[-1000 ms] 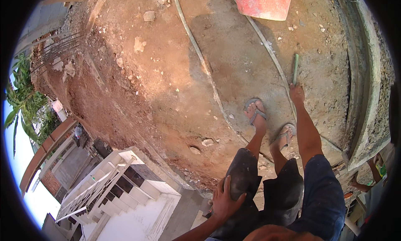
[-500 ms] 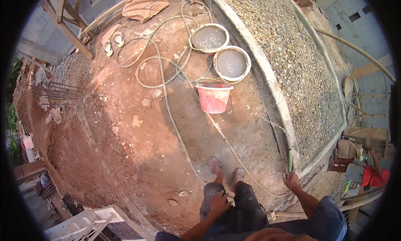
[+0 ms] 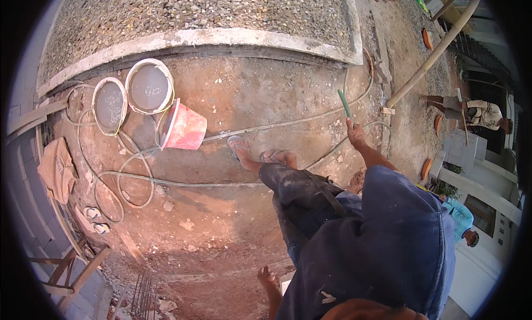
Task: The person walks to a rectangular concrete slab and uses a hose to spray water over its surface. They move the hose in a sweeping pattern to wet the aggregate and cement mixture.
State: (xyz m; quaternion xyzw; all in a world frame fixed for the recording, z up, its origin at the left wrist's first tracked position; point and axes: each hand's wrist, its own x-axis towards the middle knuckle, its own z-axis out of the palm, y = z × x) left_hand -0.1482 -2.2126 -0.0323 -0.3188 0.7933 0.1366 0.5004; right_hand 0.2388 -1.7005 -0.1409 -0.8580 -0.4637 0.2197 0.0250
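In the head view, a green tube [image 3: 343, 101] is gripped in the right hand [image 3: 356, 134], well to the right of the red bucket [image 3: 189, 129]. Its near end is hidden by the fist, so whether it is joined to the pale hose [image 3: 277, 125] cannot be told for certain. The left hand [image 3: 266, 277] is seen below and right of the bucket, fingers loosely bent, nothing held; the 2 hands are well apart. 2 pails [image 3: 170, 86] of grey liquid [image 3: 148, 84] are set just left of the bucket. Carrying or aiming the tube is judged to be the step in hand; a firm grip seems called for next, with the hose kept clear of the feet [image 3: 242, 151].
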